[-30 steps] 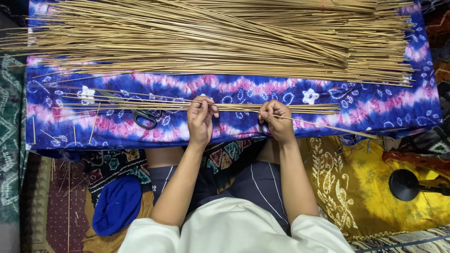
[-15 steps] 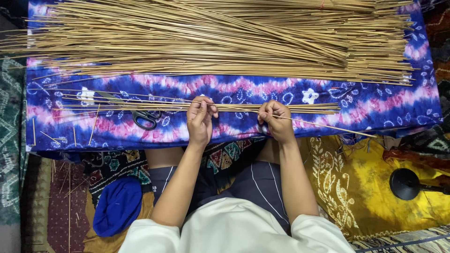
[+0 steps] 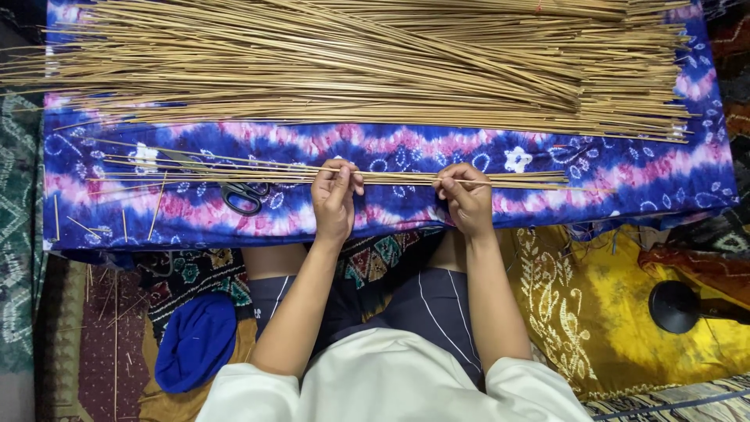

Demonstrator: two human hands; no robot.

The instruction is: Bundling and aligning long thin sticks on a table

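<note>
Sorting thin tan bamboo sticks [image 3: 336,173] on the blue-and-pink tie-dye cloth [image 3: 625,168], below the big stick pile [image 3: 351,62]. Left hand [image 3: 334,199] and right hand [image 3: 466,195] pinched on sticks. Next, likely: aligning ends evenly.

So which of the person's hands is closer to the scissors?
The left. The left hand pinches the thin sticks just to the right of the scissors on the blue cloth; the right hand grips the same sticks farther along, beyond the left.
</note>
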